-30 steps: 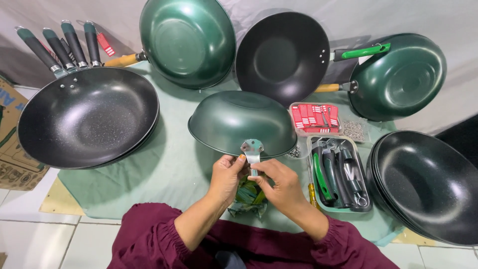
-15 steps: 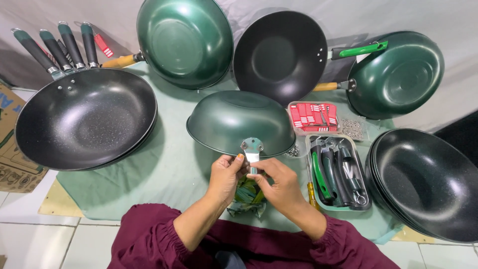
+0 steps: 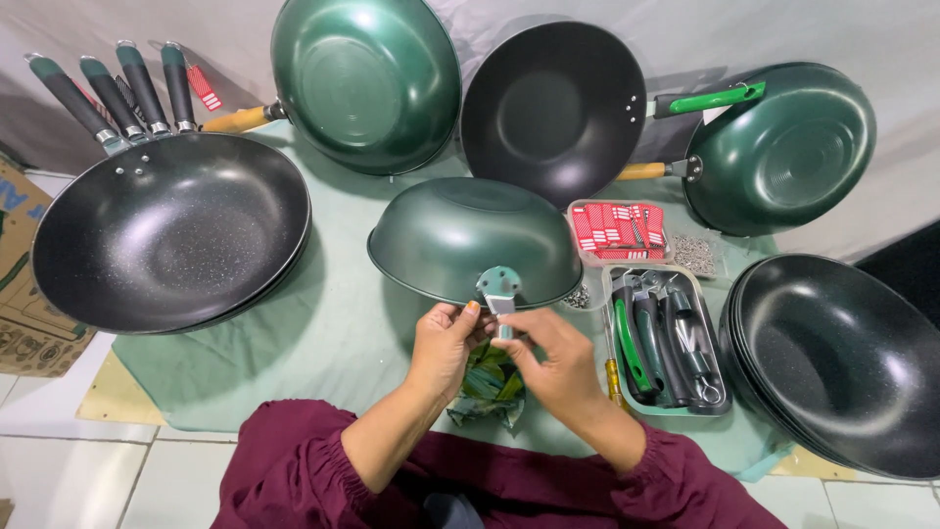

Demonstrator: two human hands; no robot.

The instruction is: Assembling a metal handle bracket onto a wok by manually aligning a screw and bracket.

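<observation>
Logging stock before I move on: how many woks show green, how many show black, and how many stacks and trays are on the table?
Green-facing woks: 3
Single black-facing wok: 1
Stacks of black woks: 2
Trays: 2
Total: 8

Both hands meet at the lower centre of the frame, fingers working close together.

The left hand (image 3: 446, 343) comes up from the lower left, forearm bare below a pushed-up maroon sleeve, its fingers curled and the thumb tip raised toward the centre. The right hand (image 3: 553, 358) reaches in from the lower right, palm turned down, its fingers bent and pinched just beside the left fingertips. The wrists are angled inward, so the forearms form a V.
</observation>
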